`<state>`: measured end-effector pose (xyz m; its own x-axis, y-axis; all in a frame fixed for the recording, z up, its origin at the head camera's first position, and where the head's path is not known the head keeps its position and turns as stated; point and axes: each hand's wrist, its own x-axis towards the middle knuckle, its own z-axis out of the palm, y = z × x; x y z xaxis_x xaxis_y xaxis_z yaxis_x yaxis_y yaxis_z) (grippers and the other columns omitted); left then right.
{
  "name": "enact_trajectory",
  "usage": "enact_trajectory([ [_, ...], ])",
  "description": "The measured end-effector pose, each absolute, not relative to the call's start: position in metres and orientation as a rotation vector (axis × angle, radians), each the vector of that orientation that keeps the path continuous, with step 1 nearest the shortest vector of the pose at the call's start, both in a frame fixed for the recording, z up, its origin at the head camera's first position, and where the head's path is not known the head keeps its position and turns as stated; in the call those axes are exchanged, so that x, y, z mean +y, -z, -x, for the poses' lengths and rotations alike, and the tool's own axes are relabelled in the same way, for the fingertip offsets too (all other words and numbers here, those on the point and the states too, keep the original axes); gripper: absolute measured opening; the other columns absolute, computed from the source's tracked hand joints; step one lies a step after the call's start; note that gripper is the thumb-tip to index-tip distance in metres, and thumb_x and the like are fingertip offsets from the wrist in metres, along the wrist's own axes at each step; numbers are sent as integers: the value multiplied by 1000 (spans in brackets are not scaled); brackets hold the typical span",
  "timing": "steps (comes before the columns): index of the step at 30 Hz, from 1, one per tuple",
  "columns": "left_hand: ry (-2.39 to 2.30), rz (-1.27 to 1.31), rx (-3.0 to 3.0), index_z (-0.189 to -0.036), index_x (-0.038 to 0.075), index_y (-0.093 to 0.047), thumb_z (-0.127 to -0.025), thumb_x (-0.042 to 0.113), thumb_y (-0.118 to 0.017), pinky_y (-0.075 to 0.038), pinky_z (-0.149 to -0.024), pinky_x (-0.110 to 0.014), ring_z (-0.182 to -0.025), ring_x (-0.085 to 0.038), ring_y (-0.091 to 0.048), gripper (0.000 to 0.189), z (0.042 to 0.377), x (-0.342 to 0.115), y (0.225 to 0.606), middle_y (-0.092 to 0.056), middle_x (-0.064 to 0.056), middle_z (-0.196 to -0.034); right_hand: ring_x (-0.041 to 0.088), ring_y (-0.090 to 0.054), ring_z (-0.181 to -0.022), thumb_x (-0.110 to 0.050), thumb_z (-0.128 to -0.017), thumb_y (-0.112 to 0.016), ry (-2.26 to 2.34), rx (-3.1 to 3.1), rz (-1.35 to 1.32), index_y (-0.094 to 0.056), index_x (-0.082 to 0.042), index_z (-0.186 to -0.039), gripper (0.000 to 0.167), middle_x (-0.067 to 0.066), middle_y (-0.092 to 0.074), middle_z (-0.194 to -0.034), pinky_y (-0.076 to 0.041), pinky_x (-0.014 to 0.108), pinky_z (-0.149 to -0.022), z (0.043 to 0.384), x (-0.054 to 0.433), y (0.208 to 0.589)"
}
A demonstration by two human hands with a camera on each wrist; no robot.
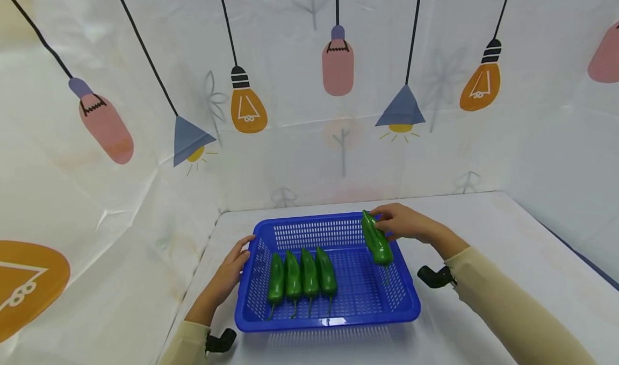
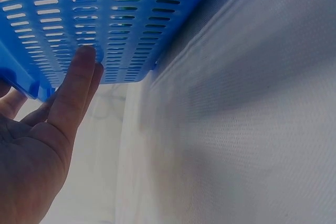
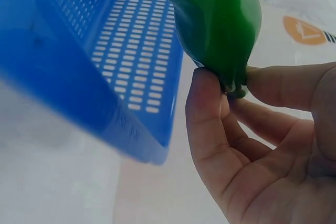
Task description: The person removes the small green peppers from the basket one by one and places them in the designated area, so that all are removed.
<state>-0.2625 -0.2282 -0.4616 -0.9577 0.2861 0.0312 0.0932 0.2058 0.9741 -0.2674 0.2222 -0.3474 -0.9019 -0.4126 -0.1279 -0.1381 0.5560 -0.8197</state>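
Observation:
My right hand (image 1: pixel 399 222) pinches a glossy green pepper (image 1: pixel 375 241) by one end, over the right part of a blue plastic basket (image 1: pixel 329 322). In the right wrist view, thumb and fingertips close on the tip of this pepper (image 3: pixel 218 24), and its body extends up out of frame. Four-sided and slotted, the basket holds several more green peppers (image 1: pixel 309 276), lined up side by side in its left half with stems toward the near side. At the basket's left rim, my left hand (image 1: pixel 231 271) grips the edge; its fingers (image 2: pixel 79 85) lie along the slotted outer wall.
The basket stands on a white-covered table (image 1: pixel 464 311). Behind and to the left, a white sheet (image 1: pixel 290 160) printed with hanging lamps encloses the table. Dark wrist devices (image 1: pixel 435 277) sit at both sleeves.

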Motion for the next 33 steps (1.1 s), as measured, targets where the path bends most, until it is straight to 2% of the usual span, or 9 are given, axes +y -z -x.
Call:
enact_trajectory([
  [4,-1846,-358,2325,-155,15,-34,-112,22,-35,-52,-91,-51,-117,-39,-59,44,263,-227,463,-47,-28,-145,27,-68,-95,-6,-102,-53,1279,2494,450,-45,14,-142,46,21,-65,-114,-58,45,-79,265,231,349],
  [10,-1871,-341,2311,-155,15,-36,-111,19,-36,-54,-85,-45,-111,-36,-61,44,262,-224,463,-49,-28,-141,27,-69,-96,-8,-103,-54,1309,2474,406,-45,14,-142,46,20,-67,-113,-58,46,-81,261,245,351],
  [22,-1893,-359,2254,-155,14,-33,-112,20,-35,-54,-80,-38,-107,-33,-61,44,266,-227,462,-49,-29,-140,27,-68,-100,-13,-103,-56,1365,2475,328,-49,16,-137,45,16,-68,-111,-57,45,-84,254,271,355],
  [33,-1882,-355,2267,-156,16,-33,-112,20,-35,-54,-80,-38,-108,-33,-62,44,264,-227,462,-50,-29,-139,30,-67,-105,-16,-104,-56,1412,2461,261,-46,16,-139,49,21,-65,-121,-57,46,-85,250,290,367],
])
